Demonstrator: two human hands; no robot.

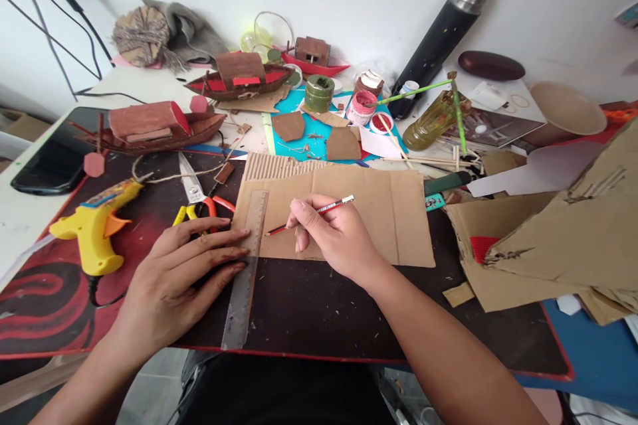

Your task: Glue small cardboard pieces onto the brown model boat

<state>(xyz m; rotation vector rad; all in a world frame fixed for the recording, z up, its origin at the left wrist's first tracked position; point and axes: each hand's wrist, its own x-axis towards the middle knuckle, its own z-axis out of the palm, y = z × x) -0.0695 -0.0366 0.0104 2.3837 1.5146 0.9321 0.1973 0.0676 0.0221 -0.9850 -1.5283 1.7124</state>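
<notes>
Head view: a yellow glue gun (97, 226) lies at the left; the left hand (174, 279), fingers extended, rests on the ruler (248, 284), which overlaps the cardboard (369, 216) at centre; the right hand (335, 234) holds a pencil (335, 204), tip near the ruler.

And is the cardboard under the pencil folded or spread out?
Spread out: the cardboard lies flat across the dark mat, creases visible.

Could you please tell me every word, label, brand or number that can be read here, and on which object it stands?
No text can be read with certainty.
Ruler: scale marks, too small to read.
Pencil: barrel marking, too small.
Glue gun: side label, blurred.
Teal strip: pale marks, blurred.
</notes>
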